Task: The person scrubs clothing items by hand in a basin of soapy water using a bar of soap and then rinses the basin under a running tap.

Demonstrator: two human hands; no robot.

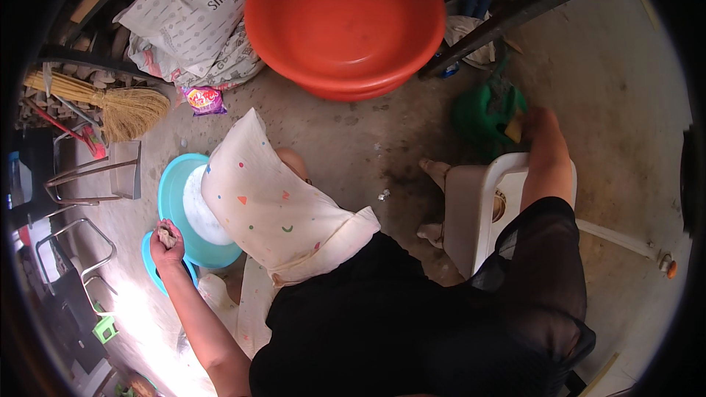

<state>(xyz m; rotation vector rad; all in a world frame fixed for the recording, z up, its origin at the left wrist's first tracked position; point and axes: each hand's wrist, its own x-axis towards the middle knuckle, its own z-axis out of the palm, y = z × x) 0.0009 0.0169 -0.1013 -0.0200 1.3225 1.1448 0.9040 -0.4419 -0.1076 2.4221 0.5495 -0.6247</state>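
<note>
My left hand (167,245) is curled around a crumpled beige cloth-like thing (166,236), at the rim of a small turquoise basin (148,259). Beside it stands a larger turquoise basin (165,176) with a round whitish content (203,215). My right hand (538,123) reaches over a green plastic watering-can-like vessel (469,110) and is blurred; a yellowish piece (514,127) shows at its fingers, and whether it is held I cannot tell. A pale patterned cloth (270,193) covers my lap.
Large red plastic basins (347,27) stand ahead, beside printed sacks (187,16). A straw broom (132,110) and a purple packet (204,100) lie at the left, near metal-framed chairs (83,226). A white plastic stool-like piece (469,209) stands on the right, below the green vessel.
</note>
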